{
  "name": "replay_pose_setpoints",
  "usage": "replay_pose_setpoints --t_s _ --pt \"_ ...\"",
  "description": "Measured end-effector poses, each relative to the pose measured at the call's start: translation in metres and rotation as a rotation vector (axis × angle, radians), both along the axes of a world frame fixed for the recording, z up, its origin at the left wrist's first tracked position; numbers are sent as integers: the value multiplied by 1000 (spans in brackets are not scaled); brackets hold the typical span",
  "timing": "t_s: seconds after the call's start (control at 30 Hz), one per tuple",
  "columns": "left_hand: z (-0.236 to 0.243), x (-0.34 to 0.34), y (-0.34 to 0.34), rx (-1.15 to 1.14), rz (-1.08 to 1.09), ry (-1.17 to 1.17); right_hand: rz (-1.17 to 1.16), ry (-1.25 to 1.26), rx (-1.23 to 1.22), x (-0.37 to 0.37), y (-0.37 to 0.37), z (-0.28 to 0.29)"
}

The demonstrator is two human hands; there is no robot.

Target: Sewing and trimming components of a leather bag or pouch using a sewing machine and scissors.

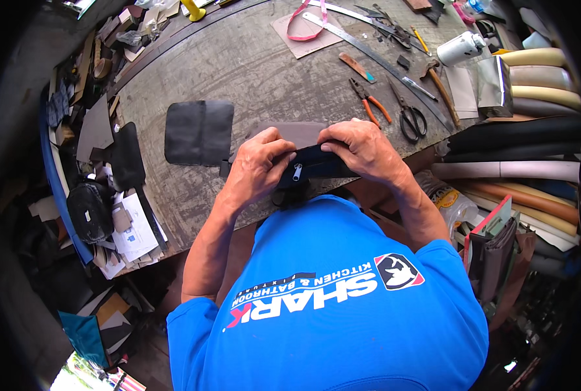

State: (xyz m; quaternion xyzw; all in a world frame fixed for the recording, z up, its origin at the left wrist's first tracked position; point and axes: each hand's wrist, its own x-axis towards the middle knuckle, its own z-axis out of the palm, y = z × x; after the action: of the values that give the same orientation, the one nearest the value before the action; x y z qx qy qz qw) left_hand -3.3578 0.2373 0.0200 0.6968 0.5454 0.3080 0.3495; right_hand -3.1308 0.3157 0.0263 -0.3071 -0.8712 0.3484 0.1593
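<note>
Close to my body at the table's near edge, a black piece with a zipper [323,164] is stretched between my two hands. My left hand [259,161] pinches its left side, thumb and fingers pressed together. The fingertips of my right hand [363,148] grip its upper right edge. A silver zipper pull [297,172] hangs between them, beside my left thumb. Just beyond my hands lies a flat grey-brown sheet [293,132], partly covered by them. To the left, a black square of leather-like material [199,133] with rounded corners lies flat on the worn table [173,78].
Right of my hands lie orange-handled pliers [372,104], black-handled scissors [413,122], a hammer [441,91] and a long metal ruler [381,62]. A white bottle [460,49] stands farther back. Rolls of material [538,98] crowd the right; scraps and a black bag [89,212] fill the left.
</note>
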Motion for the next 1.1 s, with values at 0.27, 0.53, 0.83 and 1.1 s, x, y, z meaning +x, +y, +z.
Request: replay_pose_setpoints --t_s 0.27,0.53,0.83,1.1 --pt "-9 21 5 194 -61 60 -69 46 45 -9 -12 -2" --pt "-13 7 4 282 10 37 -45 22 -236 -7 6 6" --pt "-14 -6 10 356 99 95 56 79 -995 -16 9 -10" --pt "-4 -8 3 279 92 -26 85 254 -528 -15 -13 -7"
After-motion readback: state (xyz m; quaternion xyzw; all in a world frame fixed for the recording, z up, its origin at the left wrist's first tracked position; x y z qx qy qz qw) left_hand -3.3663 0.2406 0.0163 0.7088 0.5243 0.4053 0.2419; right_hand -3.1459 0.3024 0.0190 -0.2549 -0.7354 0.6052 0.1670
